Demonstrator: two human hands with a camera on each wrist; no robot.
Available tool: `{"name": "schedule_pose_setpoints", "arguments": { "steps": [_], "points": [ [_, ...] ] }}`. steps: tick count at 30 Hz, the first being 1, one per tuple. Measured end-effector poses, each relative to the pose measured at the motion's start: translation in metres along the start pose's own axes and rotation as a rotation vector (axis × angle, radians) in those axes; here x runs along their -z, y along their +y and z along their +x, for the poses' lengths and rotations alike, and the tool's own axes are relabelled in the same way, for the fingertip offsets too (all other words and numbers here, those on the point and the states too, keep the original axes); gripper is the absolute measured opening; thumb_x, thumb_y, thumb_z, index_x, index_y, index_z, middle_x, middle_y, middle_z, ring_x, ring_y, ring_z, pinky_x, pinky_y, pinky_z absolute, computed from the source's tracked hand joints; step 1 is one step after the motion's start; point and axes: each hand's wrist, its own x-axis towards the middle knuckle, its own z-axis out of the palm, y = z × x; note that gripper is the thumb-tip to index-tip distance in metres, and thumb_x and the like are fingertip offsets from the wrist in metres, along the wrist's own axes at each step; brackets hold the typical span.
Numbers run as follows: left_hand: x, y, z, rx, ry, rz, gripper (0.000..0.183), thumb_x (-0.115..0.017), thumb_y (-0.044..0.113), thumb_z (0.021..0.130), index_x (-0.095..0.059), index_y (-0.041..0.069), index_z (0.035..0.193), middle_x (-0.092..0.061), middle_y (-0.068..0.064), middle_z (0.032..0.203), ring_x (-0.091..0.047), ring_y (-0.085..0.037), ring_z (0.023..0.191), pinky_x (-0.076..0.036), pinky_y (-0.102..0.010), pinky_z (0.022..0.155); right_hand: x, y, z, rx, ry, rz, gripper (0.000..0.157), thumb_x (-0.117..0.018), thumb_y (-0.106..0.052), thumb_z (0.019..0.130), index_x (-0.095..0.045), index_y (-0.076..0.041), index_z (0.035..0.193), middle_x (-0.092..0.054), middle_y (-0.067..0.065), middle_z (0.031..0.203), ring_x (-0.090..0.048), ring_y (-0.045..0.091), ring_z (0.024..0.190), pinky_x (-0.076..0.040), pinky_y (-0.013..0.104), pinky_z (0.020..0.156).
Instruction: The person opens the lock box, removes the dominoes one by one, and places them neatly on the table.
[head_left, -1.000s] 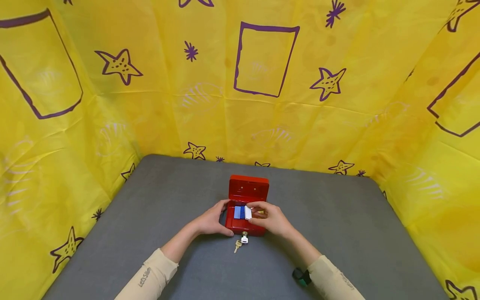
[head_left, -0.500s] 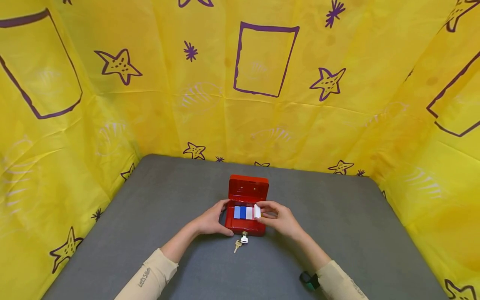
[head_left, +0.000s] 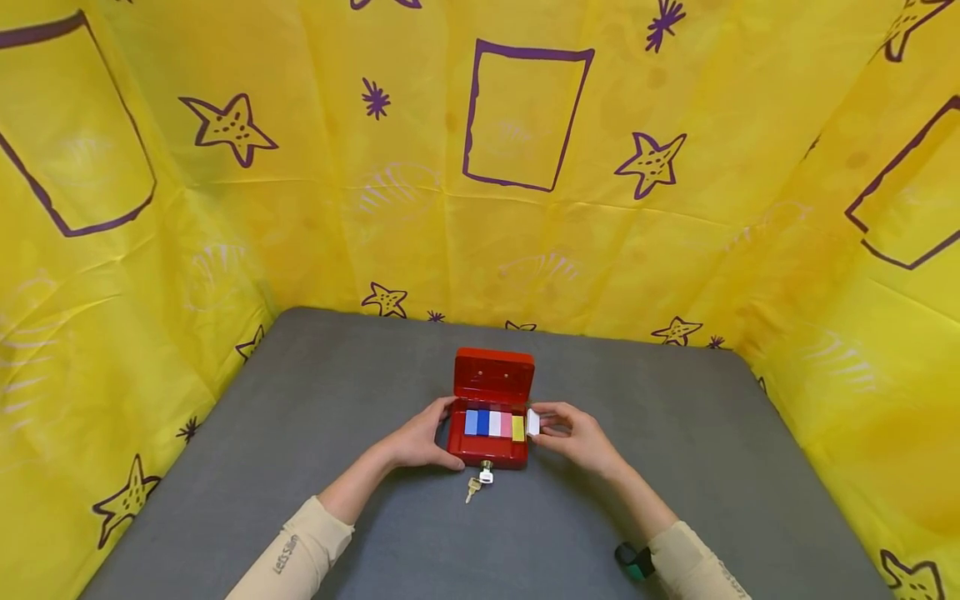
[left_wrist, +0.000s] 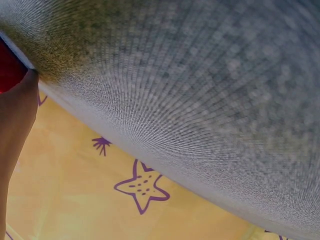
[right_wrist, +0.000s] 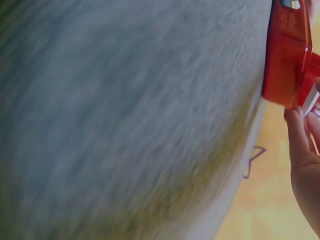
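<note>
The red box (head_left: 510, 452) holds apparently five coloured blocks (head_left: 495, 423).

Room above red box (head_left: 495, 451), lid (head_left: 494, 375) blocking behind, left grip (head_left: 418, 440) blocking left

There's print on left sleeve (head_left: 315, 527), cream-coloured fabric: thin dark lettering (head_left: 285, 554), reads "Let's Slim", single line slanting up along cloth, starting on elbow side, finishing toward wrist end. Over to right sleeve (head_left: 681, 552), also cream-coloured fabric: greyish letters (head_left: 732, 577) there too, close to head view's lower edge, too small and faint to read.
</note>
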Motion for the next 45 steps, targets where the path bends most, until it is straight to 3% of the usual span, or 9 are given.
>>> {"name": "schedule_pose_setpoints", "arguments": {
  "steps": [18,30,45],
  "points": [
    [0.002,0.001,0.000,0.010,0.011,-0.002,0.103,-0.090,0.023,0.066,-0.029,0.008,0.148,-0.041,-0.012,0.144,-0.038,-0.032,0.132,-0.037,-0.056,0.104,0.009,0.018,-0.002,0.017,-0.127,-0.151,0.040,-0.076,-0.016,0.085,-0.064,-0.008,0.122,-0.061,0.007,0.118,-0.059,0.024,0.102,-0.053,0.037,0.090],
    [0.002,-0.001,0.000,0.017,0.010,0.001,0.104,-0.090,0.023,0.066,-0.028,0.009,0.148,-0.039,-0.013,0.146,-0.037,-0.032,0.134,-0.036,-0.056,0.105,0.004,0.019,-0.002,0.097,-0.139,-0.208,0.038,-0.078,-0.014,0.083,-0.065,-0.006,0.118,-0.061,0.006,0.114,-0.059,0.022,0.100,-0.052,0.038,0.090],
    [-0.001,0.000,0.000,-0.002,0.006,0.013,0.103,-0.089,0.024,0.067,-0.028,0.008,0.149,-0.039,-0.014,0.146,-0.037,-0.033,0.134,-0.035,-0.055,0.106,0.002,0.020,-0.004,0.125,-0.153,-0.222,0.038,-0.077,-0.014,0.083,-0.065,-0.007,0.119,-0.059,0.005,0.115,-0.057,0.023,0.104,-0.050,0.040,0.093]
  ]
}}
